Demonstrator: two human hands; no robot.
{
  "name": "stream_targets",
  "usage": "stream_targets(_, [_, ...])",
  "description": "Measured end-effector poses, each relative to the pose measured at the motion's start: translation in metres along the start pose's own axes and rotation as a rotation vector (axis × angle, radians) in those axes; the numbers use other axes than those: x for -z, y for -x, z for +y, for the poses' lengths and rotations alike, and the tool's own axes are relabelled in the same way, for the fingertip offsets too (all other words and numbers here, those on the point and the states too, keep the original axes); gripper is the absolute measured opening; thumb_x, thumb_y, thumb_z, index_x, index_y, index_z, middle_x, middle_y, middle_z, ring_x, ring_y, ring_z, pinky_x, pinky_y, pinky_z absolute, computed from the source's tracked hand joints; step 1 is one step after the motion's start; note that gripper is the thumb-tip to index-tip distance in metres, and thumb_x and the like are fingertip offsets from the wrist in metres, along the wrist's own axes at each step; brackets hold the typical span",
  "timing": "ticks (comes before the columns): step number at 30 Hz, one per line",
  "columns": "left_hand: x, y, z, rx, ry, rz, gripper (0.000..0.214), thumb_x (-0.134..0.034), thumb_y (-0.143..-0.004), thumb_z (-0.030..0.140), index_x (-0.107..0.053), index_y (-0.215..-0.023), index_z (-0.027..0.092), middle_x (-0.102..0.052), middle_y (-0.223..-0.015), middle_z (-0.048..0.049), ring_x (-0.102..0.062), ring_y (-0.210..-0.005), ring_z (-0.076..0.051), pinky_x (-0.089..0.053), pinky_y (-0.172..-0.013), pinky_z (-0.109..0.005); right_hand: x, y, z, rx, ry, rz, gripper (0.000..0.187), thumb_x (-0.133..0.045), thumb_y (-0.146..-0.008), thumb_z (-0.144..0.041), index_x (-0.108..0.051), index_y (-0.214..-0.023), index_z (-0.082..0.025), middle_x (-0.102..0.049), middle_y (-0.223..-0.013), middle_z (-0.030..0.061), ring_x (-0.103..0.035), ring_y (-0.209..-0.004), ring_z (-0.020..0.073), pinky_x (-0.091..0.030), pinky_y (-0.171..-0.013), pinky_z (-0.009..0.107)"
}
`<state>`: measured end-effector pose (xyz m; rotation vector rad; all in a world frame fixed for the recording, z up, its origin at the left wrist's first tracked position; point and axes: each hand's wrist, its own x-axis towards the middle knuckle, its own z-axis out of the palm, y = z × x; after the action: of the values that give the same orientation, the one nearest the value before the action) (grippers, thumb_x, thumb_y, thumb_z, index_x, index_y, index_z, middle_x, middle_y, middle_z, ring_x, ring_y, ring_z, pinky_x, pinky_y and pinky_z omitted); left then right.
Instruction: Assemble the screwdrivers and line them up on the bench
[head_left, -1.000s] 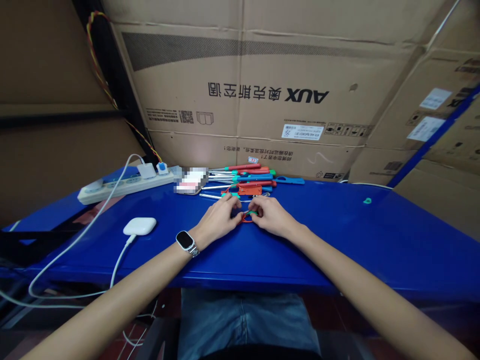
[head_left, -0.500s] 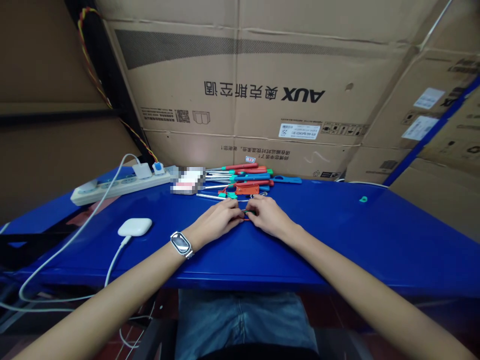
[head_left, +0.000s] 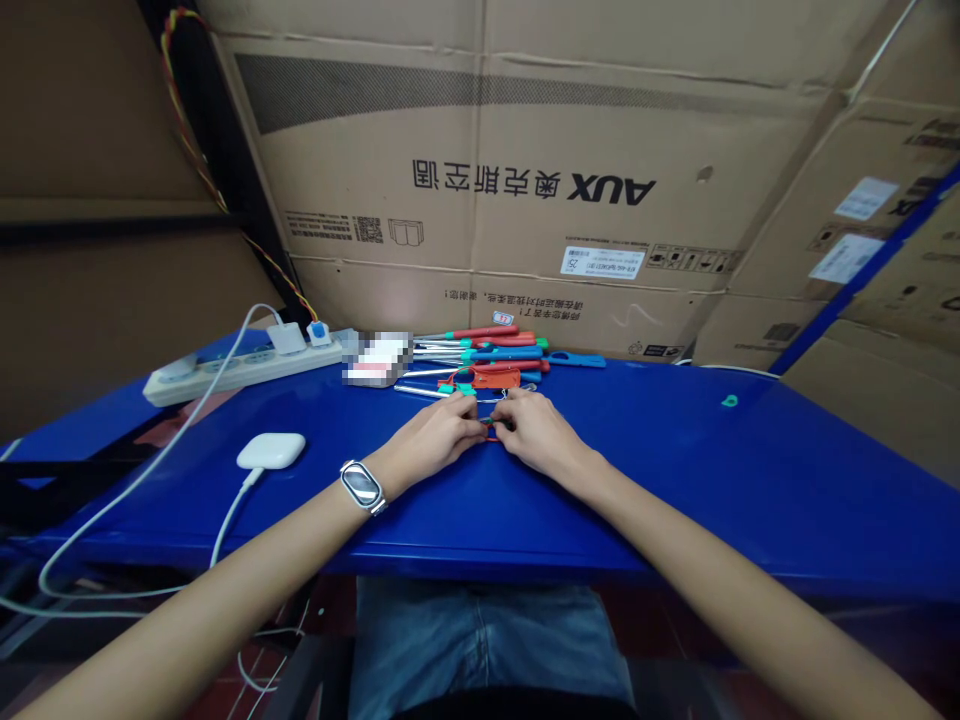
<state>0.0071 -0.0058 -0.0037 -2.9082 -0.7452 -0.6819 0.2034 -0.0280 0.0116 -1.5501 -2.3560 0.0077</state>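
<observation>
My left hand (head_left: 442, 436) and my right hand (head_left: 541, 430) meet low over the blue table (head_left: 645, 450), fingers bent and pinched together. Between their fingertips shows a small red and green piece (head_left: 491, 433), mostly covered, so its kind is unclear. Just beyond the fingers lies an orange piece (head_left: 496, 379) with teal parts beside it. Behind that is a pile of tools with red and blue handles (head_left: 502, 353) and metal shafts. A silver watch (head_left: 363, 487) is on my left wrist.
A white power strip (head_left: 247, 370) with plugs stands at the back left. A white earbud case (head_left: 271, 451) on a cable lies nearer. A small green ring-like piece (head_left: 729, 401) lies to the right. Cardboard (head_left: 525, 120) rises behind the table.
The view has shifted very slightly. Both hands stay in the same place, with only tiny finger movement around the small piece.
</observation>
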Motion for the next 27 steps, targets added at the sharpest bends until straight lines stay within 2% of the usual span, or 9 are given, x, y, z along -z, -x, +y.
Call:
stream_targets(10, [-0.003,0.0,-0.001,0.001,-0.038,-0.001,0.033,-0.046,-0.101,0.03,-0.075,-0.089,0.018,-0.055,-0.085,-0.0054,-0.051,-0.077,-0.016,-0.043,-0.068,-0.027,0.005,0.002,-0.011,-0.043,0.108,-0.085,0.022,-0.049,-0.089,-0.016,-0.07,-0.094,-0.018,-0.063,-0.099,0.0097,-0.063,-0.083,0.02,-0.041,-0.071,0.028])
stream_targets(15, [-0.002,-0.001,-0.001,0.008,-0.045,-0.007,0.032,-0.047,-0.1,0.03,-0.075,-0.091,0.017,-0.056,-0.086,-0.0058,-0.051,-0.077,-0.017,-0.042,-0.068,-0.028,0.008,0.002,-0.013,-0.015,0.171,-0.11,0.024,-0.047,-0.09,-0.017,-0.068,-0.101,-0.018,-0.063,-0.105,0.0112,-0.065,-0.084,0.022,-0.044,-0.071,0.03])
stream_targets(21, [-0.002,-0.001,-0.001,-0.006,-0.068,-0.013,0.036,-0.044,-0.101,0.032,-0.075,-0.091,0.018,-0.056,-0.085,-0.0064,-0.051,-0.079,-0.018,-0.042,-0.069,-0.029,0.017,0.0,-0.013,0.104,0.237,-0.165,0.026,-0.046,-0.092,-0.019,-0.068,-0.106,-0.019,-0.063,-0.111,0.0127,-0.065,-0.093,0.0242,-0.046,-0.075,0.031])
stream_targets(27, [0.0,-0.002,-0.004,-0.019,-0.095,-0.03,0.035,-0.045,-0.101,0.03,-0.075,-0.09,0.017,-0.056,-0.084,-0.0065,-0.05,-0.078,-0.017,-0.042,-0.069,-0.028,0.018,-0.004,-0.013,0.07,0.238,-0.168,0.026,-0.047,-0.091,-0.02,-0.064,-0.11,-0.019,-0.064,-0.109,0.0112,-0.067,-0.09,0.0242,-0.047,-0.073,0.031])
